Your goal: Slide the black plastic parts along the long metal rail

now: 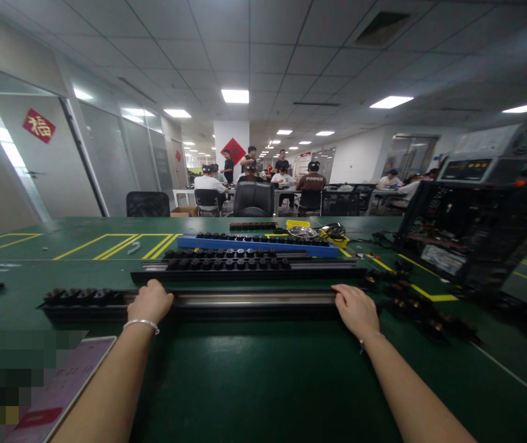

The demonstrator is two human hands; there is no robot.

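A long black rail (254, 301) with a shiny metal channel lies crosswise on the green table in front of me. My left hand (149, 303) is closed over it left of its middle, just right of a row of small black blocks (85, 297) seated at the rail's left end. Gripping the right end is my right hand (357, 309), its fingers bent over the far edge. Beyond lies a second black rail (245, 275), with a row of round-topped black blocks (226, 263) along it. Behind that sits a blue rail (254, 246) with similar blocks.
Loose black parts (423, 307) are scattered to the right, near an opened computer case (471, 240). A yellow tray (336, 239) and a metal dish (302, 232) stand at the back. A tablet-like panel (67, 384) lies at lower left. People sit at farther tables.
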